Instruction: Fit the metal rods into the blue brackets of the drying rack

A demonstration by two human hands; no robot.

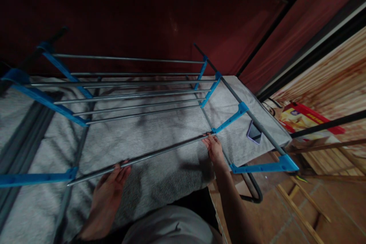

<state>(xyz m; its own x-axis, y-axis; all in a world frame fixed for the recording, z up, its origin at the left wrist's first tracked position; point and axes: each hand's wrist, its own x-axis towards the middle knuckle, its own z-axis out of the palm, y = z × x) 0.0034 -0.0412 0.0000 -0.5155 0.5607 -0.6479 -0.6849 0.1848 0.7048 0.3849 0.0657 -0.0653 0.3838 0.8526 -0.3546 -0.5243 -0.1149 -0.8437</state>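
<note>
A grey metal tube [168, 148] lies across the front of a rack made of grey tubes and blue plastic brackets. My left hand [114, 179] grips the tube near its left end, which stops close to a blue bracket [37, 178]. With its fingers around the right end, my right hand [213, 145] is at the inner tip of another blue bracket [230, 119]. Whether that end sits inside the bracket, I cannot tell. Farther back, several crossbars [131, 94] span between left and right brackets. The front right bracket [263, 167] carries no crossbar.
The rack lies on a grey cloth-covered surface [160, 187]. Several loose dark tubes [28, 137] lie at the left. A phone [254, 133] rests at the right, and a red and yellow box [305, 120] stands beyond. Behind is a dark red panel [128, 15].
</note>
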